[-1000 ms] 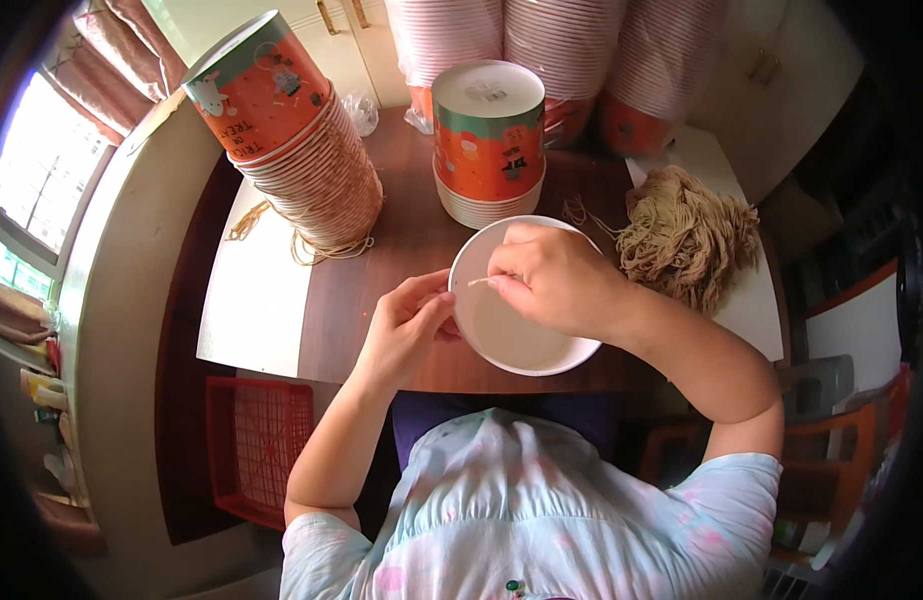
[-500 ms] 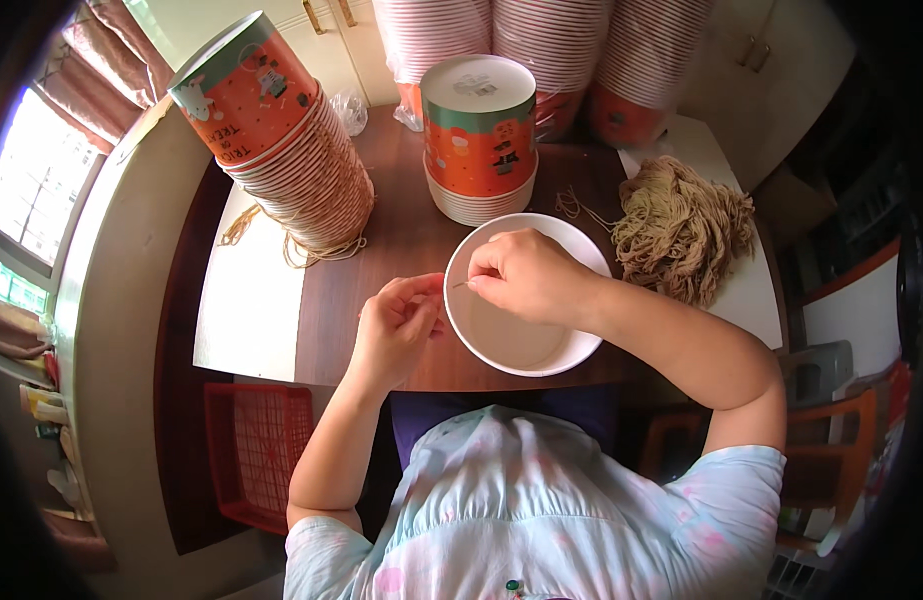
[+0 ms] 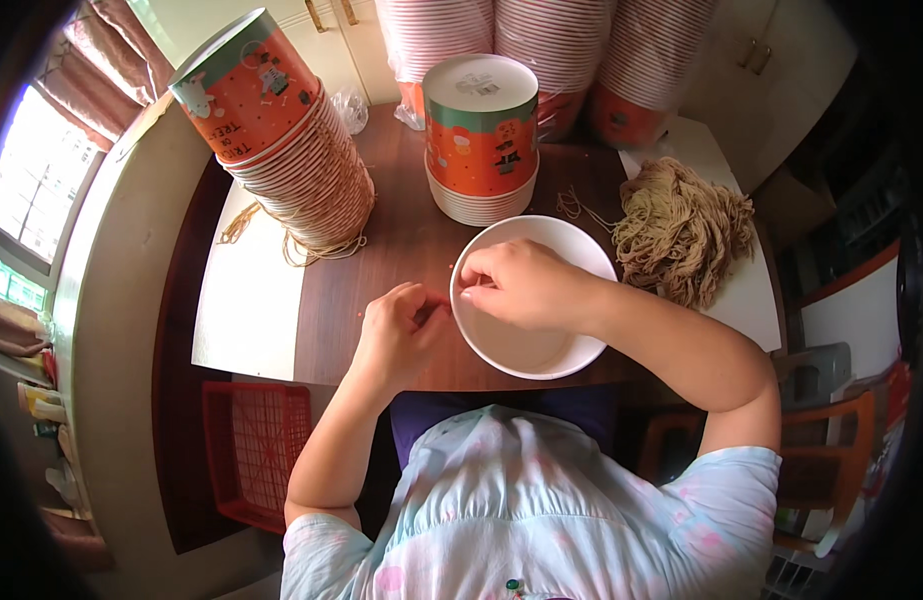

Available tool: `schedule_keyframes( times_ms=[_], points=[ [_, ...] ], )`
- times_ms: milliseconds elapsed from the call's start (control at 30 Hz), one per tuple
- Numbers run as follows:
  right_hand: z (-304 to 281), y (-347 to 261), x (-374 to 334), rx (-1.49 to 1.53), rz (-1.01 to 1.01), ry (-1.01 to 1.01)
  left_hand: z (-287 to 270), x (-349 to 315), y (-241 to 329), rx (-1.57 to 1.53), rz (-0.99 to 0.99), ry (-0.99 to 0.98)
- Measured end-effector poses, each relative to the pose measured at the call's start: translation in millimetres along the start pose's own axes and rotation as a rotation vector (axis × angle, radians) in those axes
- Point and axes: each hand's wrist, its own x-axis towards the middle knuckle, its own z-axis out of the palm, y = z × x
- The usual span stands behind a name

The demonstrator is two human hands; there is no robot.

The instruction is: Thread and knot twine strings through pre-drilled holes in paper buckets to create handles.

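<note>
In front of me a white-lined paper bucket (image 3: 541, 350) stands on the table, its open mouth toward me. My right hand (image 3: 521, 283) reaches into it, thumb and fingers pinched close to the left wall. The thin cord seen in that pinch a moment ago is now hidden by the fingers. Outside the same wall is my left hand (image 3: 401, 325), its fingers curled in and the tips near the bucket's side. Whatever those fingers hold, if anything, I cannot make out.
Behind the bucket stands a short upside-down stack of orange and green buckets (image 3: 481, 150). A taller stack (image 3: 291, 150) with cords leans at left. Tan cord lies heaped (image 3: 681, 230) at right. Wrapped bucket stacks (image 3: 551, 60) line the back; a red basket (image 3: 261, 450) sits below.
My right hand's pinch has moved against the bucket's left wall, and the cord tip no longer shows. The left fingers have curled in more. The bucket has shifted slightly right.
</note>
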Motion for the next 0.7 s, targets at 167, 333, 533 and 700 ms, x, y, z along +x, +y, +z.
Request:
schedule_keyframes(
  times_ms=[167,333,533,700],
  points=[
    [-29,-51,-33,-0.230,0.038,-0.161,-24,-26,3,-0.062,-0.076,-0.069],
    [-18,-60,-49,-0.452,-0.064,-0.202,-22,-30,19,-0.519,0.064,-0.062],
    [-25,-58,-48,-0.522,-0.346,-0.189,-7,-22,5,-1.024,-0.199,-0.279],
    [-44,-57,-20,-0.069,-0.343,-0.371,3,-22,13,-0.874,-0.024,-0.304]
  ],
)
